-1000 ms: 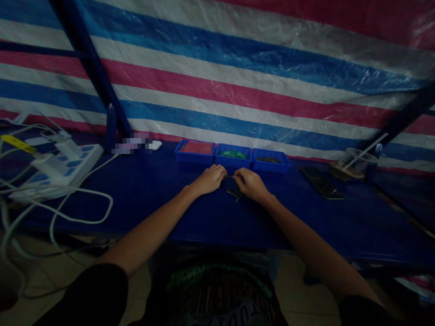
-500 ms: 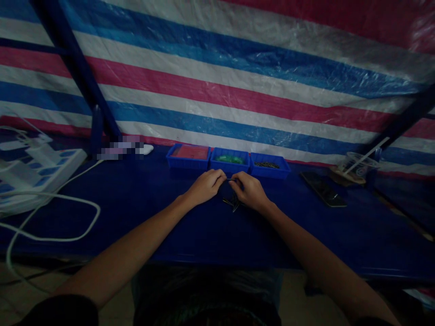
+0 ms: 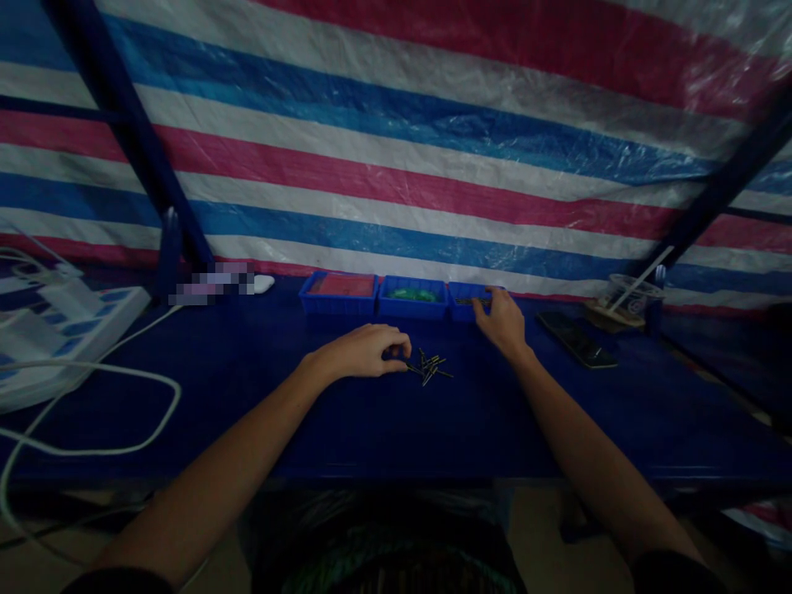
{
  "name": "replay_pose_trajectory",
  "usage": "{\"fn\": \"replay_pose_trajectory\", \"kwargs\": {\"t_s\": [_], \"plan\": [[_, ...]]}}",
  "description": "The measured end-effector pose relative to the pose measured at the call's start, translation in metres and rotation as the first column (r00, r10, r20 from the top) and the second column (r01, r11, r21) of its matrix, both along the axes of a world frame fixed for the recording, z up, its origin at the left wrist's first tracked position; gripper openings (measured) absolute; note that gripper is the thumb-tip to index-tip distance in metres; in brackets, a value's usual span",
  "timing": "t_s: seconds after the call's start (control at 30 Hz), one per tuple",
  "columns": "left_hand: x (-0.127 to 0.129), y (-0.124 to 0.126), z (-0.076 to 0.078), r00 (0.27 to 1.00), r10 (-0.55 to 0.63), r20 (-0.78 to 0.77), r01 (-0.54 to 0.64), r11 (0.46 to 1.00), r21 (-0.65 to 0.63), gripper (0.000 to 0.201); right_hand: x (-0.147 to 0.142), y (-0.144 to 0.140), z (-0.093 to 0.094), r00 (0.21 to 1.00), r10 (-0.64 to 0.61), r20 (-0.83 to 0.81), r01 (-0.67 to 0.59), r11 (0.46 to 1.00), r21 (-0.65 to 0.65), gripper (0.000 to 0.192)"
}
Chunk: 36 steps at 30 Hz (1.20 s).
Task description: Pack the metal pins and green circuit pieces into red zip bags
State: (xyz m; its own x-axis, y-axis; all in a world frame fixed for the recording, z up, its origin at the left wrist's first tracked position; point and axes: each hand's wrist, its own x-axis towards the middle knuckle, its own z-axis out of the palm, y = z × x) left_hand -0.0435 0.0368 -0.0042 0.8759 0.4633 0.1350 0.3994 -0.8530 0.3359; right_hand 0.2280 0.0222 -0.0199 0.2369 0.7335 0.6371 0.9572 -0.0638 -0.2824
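Observation:
A small heap of thin dark metal pieces (image 3: pixel 431 369), which look like drill bits, lies on the blue table. Just left of the heap is my left hand (image 3: pixel 370 350), its thumb and curled fingers apart, with the thumb tip close to the nearest piece. My right hand (image 3: pixel 502 320) reaches over the right blue bin (image 3: pixel 461 312). Its thumb and fingers are apart at the bin, where more of the thin pieces (image 3: pixel 469 301) lie. My fingers partly cover that bin's right side.
The middle blue bin (image 3: pixel 413 309) holds green items, and the left blue bin (image 3: pixel 337 305) holds red flat ones. A phone (image 3: pixel 577 339) and a plastic cup (image 3: pixel 634 293) with a straw are at right. At left lie a power strip (image 3: pixel 117 326) and a white cable (image 3: pixel 176 396).
My hands have parted from holding a thin piece between them. The left came down beside the heap; the right moved up and right to the bin. The heap is uncovered, and the view shifted slightly.

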Motion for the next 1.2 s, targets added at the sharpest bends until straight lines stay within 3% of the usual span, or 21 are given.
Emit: {"fn": "replay_pose_trajectory", "kwargs": {"t_s": [0.2, 0.37, 0.47, 0.57, 0.73, 0.97, 1.2], "plan": [[0.003, -0.001, -0.007, 0.992, -0.016, -0.125, 0.014, 1.0, -0.014, 0.011, -0.03, -0.005, -0.004, 0.969, 0.247, -0.01, -0.247, 0.968, -0.049, 0.026], [-0.004, -0.001, 0.003, 0.992, 0.039, -0.117, -0.048, 0.996, -0.077, 0.008, -0.06, -0.014, -0.01, 0.838, 0.54, -0.077, -0.546, 0.828, -0.129, 0.021], [-0.007, 0.0, 0.009, 0.996, 0.076, -0.056, -0.082, 0.992, -0.101, 0.012, -0.072, -0.023, -0.01, 0.747, 0.66, -0.076, -0.664, 0.739, -0.116, 0.021], [-0.004, 0.002, 0.008, 0.989, 0.139, 0.051, -0.137, 0.99, -0.033, 0.019, -0.08, -0.03, -0.006, 0.679, 0.733, -0.025, -0.731, 0.673, -0.111, 0.021], [0.005, 0.002, -0.001, 0.969, 0.201, 0.142, -0.21, 0.976, 0.057, 0.026, -0.082, -0.033, -0.003, 0.699, 0.715, 0.009, -0.712, 0.697, -0.085, 0.007], [0.007, -0.007, 0.004, 0.938, 0.193, 0.288, -0.207, 0.978, 0.016, 0.02, -0.079, -0.028, -0.006, 0.759, 0.65, -0.032, -0.651, 0.757, -0.051, 0.014], [0.01, -0.007, 0.002, 0.903, 0.23, 0.364, -0.276, 0.958, 0.08, 0.019, -0.079, -0.029, -0.007, 0.731, 0.681, -0.045, -0.683, 0.729, -0.047, 0.014]]}}
